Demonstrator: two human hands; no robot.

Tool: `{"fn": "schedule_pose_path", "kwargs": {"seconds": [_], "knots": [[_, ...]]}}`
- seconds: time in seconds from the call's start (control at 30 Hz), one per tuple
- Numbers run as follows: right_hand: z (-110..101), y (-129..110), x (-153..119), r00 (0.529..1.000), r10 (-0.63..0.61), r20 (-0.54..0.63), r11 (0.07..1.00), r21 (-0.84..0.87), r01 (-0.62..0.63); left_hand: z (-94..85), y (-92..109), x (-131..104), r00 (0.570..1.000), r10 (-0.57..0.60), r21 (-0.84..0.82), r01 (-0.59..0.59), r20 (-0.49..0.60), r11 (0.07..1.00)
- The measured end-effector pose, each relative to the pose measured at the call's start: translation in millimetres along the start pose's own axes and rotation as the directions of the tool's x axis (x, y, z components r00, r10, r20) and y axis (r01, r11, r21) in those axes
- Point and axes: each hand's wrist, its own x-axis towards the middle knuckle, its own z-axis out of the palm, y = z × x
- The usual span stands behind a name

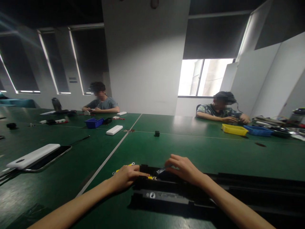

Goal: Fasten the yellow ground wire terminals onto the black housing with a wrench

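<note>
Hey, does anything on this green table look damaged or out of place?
A dark patch interrupts the green tabletop in front of the blue tray at right; I can't tell whether it's a stain or damage.

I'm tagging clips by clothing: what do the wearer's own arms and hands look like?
The left hand and right hand are ungloved. No sleeve shows on the left forearm or right forearm, nor any watch or bracelet.
</note>
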Motion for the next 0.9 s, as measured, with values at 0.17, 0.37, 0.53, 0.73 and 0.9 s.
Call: {"fn": "schedule_pose_path", "kwargs": {"seconds": [0.17,0.37,0.53,0.73,0.9], "knots": [[-0.2,0.1,-0.7,0.999,-0.006,-0.035,1.0,-0.031,0.005,0.7,0.1,-0.5,1.0,0.012,-0.033,-0.012,-0.01,0.999],[0.1,0.9,-1.2,0.999,-0.011,-0.053,0.999,-0.046,0.009,-0.2,1.2,-0.9,1.0,0.003,-0.025,-0.003,-0.012,1.0],[-2.1,-1.8,-1.2,0.999,0.003,-0.035,0.999,-0.046,-0.005,0.7,0.9,-1.5,0.999,0.022,-0.005,-0.022,-0.037,1.0],[-0.7,-0.6,-1.4,1.0,0.002,-0.027,0.999,-0.032,-0.003,1.4,0.0,-1.6,1.0,0.011,0.001,-0.011,-0.015,1.0],[-0.9,-0.4,-1.5,1.0,0.0,-0.017,1.0,-0.015,0.0,2.5,-2.0,-1.8,1.0,0.009,0.009,-0.008,-0.011,1.0]]}}
